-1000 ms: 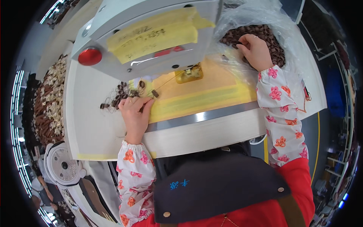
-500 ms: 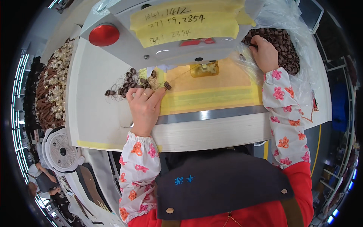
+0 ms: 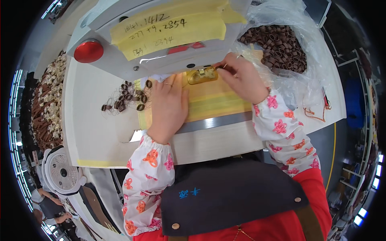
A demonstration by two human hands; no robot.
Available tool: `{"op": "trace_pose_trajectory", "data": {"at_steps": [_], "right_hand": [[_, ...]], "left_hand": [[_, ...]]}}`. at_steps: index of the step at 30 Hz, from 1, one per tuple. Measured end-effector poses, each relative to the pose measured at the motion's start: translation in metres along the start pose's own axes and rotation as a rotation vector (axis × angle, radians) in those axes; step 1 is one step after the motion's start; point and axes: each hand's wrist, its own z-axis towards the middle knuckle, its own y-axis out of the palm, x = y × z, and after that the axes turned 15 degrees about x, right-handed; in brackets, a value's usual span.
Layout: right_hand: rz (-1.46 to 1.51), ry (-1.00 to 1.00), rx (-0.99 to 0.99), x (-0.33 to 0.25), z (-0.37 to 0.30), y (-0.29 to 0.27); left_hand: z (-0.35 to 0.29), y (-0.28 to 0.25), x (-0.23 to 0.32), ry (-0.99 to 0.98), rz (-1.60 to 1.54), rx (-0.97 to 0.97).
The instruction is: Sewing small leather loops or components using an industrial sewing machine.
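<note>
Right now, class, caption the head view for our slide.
Bare left hand over a yellow-taped white table, right hand beside a rounded amber plate; small brown rings heaped in clear plastic.

Dark brown rings [image 3: 287, 48] lie toward the right edge of the white desk [image 3: 100, 138]. White sleeves [image 3: 146, 188] have a pink-and-orange floral print.

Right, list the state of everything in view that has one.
Left hand: open, palm down, fingers extended
Right hand: thumb and forefinger drawn together; whether anything is held is unclear
Loose brown loops: scattered, unbagged
Bagged brown loops: heaped together
Clear plastic bag: open, spread wide
Yellow tape label: stuck on, handwritten
Red button: pressed or not, cannot tell
White fan: running or not, cannot tell
</note>
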Motion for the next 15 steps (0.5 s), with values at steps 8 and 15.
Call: {"op": "trace_pose_trajectory", "data": {"at_steps": [8,15], "right_hand": [[0.317,0.424,-0.162,0.007,-0.013,0.021],[0.461,0.489,-0.071,0.013,-0.018,0.023]], "left_hand": [[0.009,0.040,0.012,-0.178,0.050,0.025],[0.011,0.037,0.002,-0.277,0.023,-0.108]]}}
